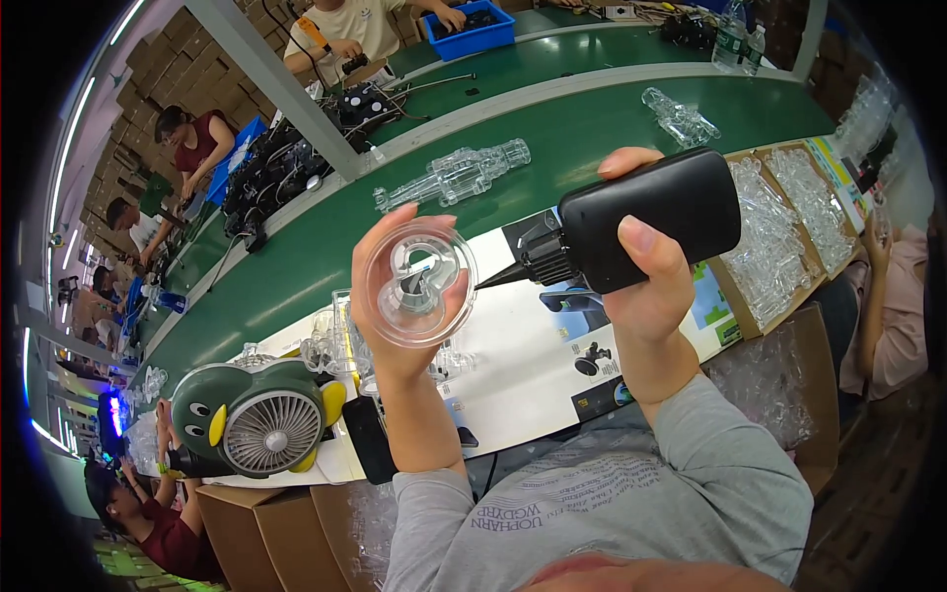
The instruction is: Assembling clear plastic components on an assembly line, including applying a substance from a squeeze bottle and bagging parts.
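Note:
My left hand [397,352] grips a clear round plastic piece [421,321] by its edge, with a moulded shape inside its wide rim. My right hand [651,301] is wrapped round a black bottle [671,207], thumb in front and fingers behind. The bottle lies on its side in the air, and its thin pointed nozzle [505,277] reaches the right edge of the clear piece. Whether the tip touches it, I cannot tell. Beyond my hands, a clear plastic assembly [459,175] lies on the green table [582,128].
A fan shaped like a green bird [271,429] stands at the left. Cardboard boxes of clear parts [764,257] sit at the right. Another clear assembly [681,118] lies farther back. A grey metal post [286,89] rises at the back left. Other people work around the tables.

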